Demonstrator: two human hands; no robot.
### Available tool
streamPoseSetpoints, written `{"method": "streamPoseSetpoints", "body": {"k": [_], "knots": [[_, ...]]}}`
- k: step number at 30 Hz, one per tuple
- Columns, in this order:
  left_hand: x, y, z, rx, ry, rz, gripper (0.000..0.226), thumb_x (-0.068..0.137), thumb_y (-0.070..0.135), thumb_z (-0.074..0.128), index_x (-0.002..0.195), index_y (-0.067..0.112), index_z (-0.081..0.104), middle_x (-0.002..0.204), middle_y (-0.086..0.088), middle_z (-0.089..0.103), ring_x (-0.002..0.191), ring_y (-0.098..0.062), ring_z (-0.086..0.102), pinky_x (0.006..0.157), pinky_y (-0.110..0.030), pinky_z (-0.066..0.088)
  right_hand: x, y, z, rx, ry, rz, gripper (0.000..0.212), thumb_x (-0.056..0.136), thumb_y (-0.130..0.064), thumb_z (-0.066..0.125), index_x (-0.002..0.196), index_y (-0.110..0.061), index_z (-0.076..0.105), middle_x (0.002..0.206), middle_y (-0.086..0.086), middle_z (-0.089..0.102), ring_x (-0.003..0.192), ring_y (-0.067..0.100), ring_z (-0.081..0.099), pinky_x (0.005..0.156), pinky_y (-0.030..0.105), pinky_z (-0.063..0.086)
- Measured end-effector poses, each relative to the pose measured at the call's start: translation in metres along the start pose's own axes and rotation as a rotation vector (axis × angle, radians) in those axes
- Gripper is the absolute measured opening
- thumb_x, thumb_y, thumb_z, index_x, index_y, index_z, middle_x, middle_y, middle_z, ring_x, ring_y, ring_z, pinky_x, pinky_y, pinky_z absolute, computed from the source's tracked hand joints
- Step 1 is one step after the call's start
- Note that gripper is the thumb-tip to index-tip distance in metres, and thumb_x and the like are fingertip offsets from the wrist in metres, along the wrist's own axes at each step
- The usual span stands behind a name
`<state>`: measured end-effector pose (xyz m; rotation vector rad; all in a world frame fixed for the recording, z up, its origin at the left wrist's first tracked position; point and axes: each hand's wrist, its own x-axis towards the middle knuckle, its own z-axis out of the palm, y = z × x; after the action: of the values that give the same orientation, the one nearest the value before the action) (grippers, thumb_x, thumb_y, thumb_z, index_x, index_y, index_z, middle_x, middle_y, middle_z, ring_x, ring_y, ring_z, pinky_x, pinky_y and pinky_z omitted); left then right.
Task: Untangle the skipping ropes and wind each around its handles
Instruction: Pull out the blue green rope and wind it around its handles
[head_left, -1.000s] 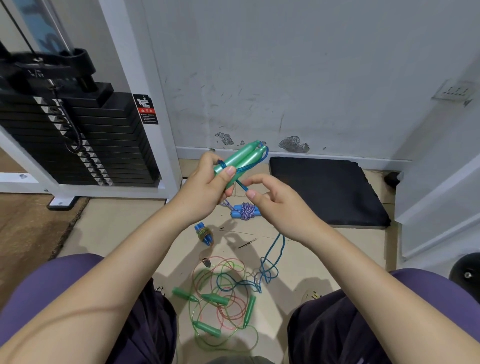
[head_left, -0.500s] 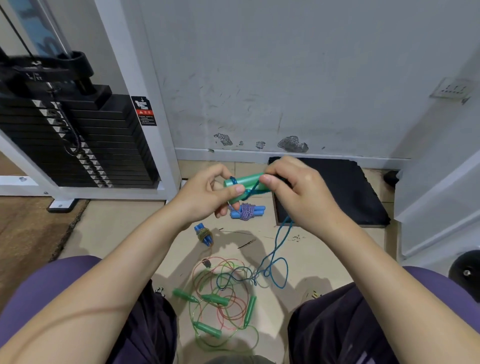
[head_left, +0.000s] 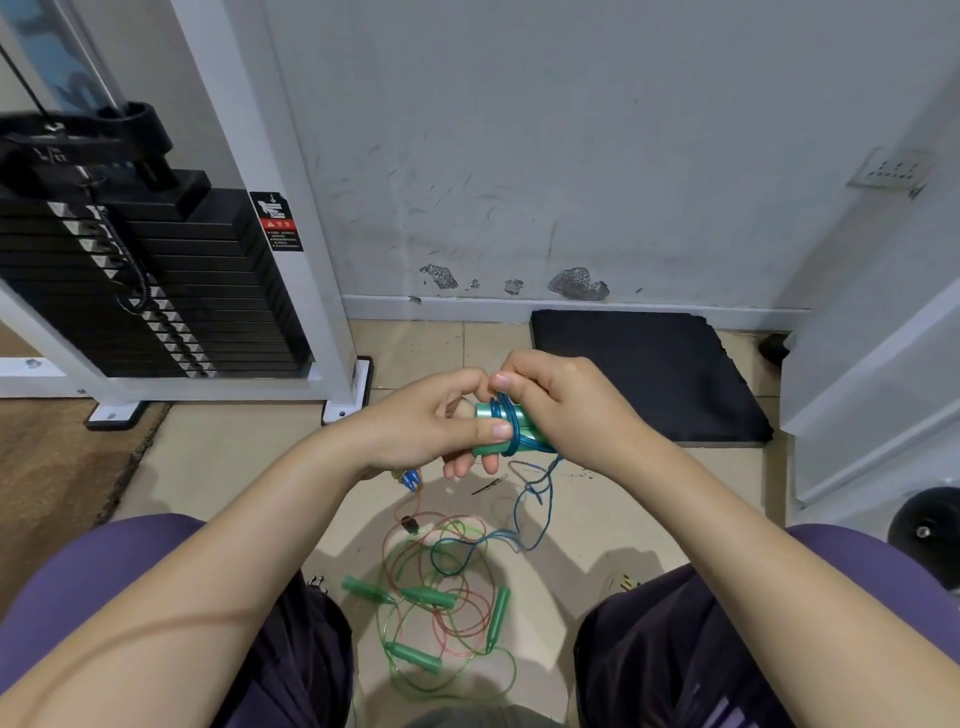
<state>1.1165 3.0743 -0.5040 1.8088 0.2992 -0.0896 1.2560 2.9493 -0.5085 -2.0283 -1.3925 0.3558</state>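
We held the pair of teal handles (head_left: 493, 428) out in front of us above the tiled floor (head_left: 234, 457), our left hand (head_left: 431, 421) curled round their near end with the thumb pressed across the front, and our right hand (head_left: 566, 410) curled over the far end, thumb tip on the blue rope (head_left: 511, 423) that already lay in several turns around them. The loose tail of that rope hung from under the right hand down to the floor, where it ran into the tangle of green and red ropes (head_left: 447, 613) with four green handles lying between our knees. A small blue bundle (head_left: 410, 477) showed just under our left wrist. A black mat (head_left: 649, 374) lay by the wall, well apart from a weight stack (head_left: 156, 280) on the left
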Motion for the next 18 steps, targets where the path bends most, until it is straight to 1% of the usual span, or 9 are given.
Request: {"method": "streamPoseSetpoints", "body": {"k": [2,3,5,7,9,11,13,15,18], "knots": [[0.000,0.000,-0.003,0.004,-0.003,-0.019,0.036,0.097,0.016,0.059,0.117,-0.009,0.042,0.083,-0.017,0.071,0.052,-0.017,0.057,0.055,-0.029,0.049,0.001,-0.004,-0.001,-0.047,0.017,-0.004,0.023,0.098,-0.038,0.049,0.084,-0.024,0.060,0.061,-0.006,0.050,0.067,0.020,0.050,0.061,0.038,0.045],[0.000,-0.001,-0.005,0.017,-0.013,-0.034,0.037,0.097,0.018,0.059,0.118,-0.008,0.043,0.085,-0.016,0.072,0.054,-0.019,0.059,0.055,-0.030,0.049,0.001,-0.006,0.000,-0.074,0.013,-0.003,0.021,0.098,-0.038,0.049,0.081,-0.028,0.057,0.060,-0.008,0.049,0.067,0.020,0.049,0.059,0.035,0.042],[-0.001,-0.003,-0.007,0.063,-0.039,-0.072,0.036,0.097,0.024,0.059,0.116,-0.004,0.046,0.087,-0.014,0.074,0.058,-0.024,0.061,0.054,-0.031,0.049,0.000,-0.010,0.002,-0.122,-0.004,-0.002,0.020,0.098,-0.040,0.049,0.083,-0.031,0.058,0.060,-0.008,0.047,0.068,0.021,0.047,0.059,0.032,0.038],[-0.003,-0.004,-0.008,0.149,-0.072,-0.114,0.031,0.097,0.032,0.057,0.111,0.004,0.053,0.084,-0.010,0.075,0.059,-0.023,0.062,0.054,-0.030,0.047,-0.001,-0.012,0.003,-0.157,-0.009,-0.011,0.021,0.098,-0.041,0.048,0.087,-0.028,0.059,0.063,-0.006,0.048,0.070,0.023,0.047,0.061,0.034,0.041],[-0.005,-0.004,-0.008,0.213,-0.107,-0.136,0.028,0.098,0.041,0.054,0.101,0.013,0.058,0.084,-0.010,0.075,0.058,-0.021,0.062,0.055,-0.030,0.046,-0.002,-0.014,0.003,-0.164,-0.010,-0.016,0.022,0.098,-0.041,0.049,0.088,-0.025,0.060,0.066,-0.004,0.051,0.069,0.024,0.047,0.063,0.036,0.044],[-0.006,-0.003,-0.009,0.193,-0.142,-0.128,0.038,0.092,0.054,0.054,0.092,0.016,0.061,0.084,-0.011,0.075,0.058,-0.020,0.061,0.055,-0.028,0.044,-0.003,-0.015,0.003,-0.128,-0.014,-0.033,0.023,0.097,-0.040,0.051,0.086,-0.023,0.061,0.063,-0.004,0.051,0.065,0.022,0.046,0.062,0.037,0.044],[-0.008,-0.002,-0.012,0.147,-0.166,-0.118,0.050,0.082,0.063,0.055,0.085,0.015,0.065,0.083,-0.012,0.074,0.057,-0.021,0.059,0.054,-0.028,0.042,-0.004,-0.015,0.005,-0.074,-0.007,-0.074,0.023,0.097,-0.037,0.053,0.083,-0.021,0.061,0.058,-0.005,0.048,0.059,0.017,0.043,0.059,0.037,0.042],[-0.008,-0.001,-0.014,0.114,-0.192,-0.115,0.048,0.078,0.063,0.059,0.079,0.016,0.070,0.081,-0.014,0.074,0.052,-0.020,0.057,0.052,-0.028,0.039,-0.005,-0.015,0.006,-0.032,0.002,-0.112,0.024,0.095,-0.037,0.054,0.079,-0.021,0.060,0.056,-0.005,0.047,0.056,0.014,0.043,0.055,0.037,0.041],[-0.009,0.001,-0.019,0.108,-0.269,-0.137,0.037,0.077,0.057,0.064,0.070,0.022,0.074,0.077,-0.012,0.074,0.045,-0.014,0.054,0.052,-0.027,0.036,-0.007,-0.017,0.008,-0.003,-0.011,-0.140,0.023,0.092,-0.040,0.053,0.078,-0.023,0.060,0.055,-0.005,0.050,0.054,0.014,0.043,0.053,0.037,0.041]]}}
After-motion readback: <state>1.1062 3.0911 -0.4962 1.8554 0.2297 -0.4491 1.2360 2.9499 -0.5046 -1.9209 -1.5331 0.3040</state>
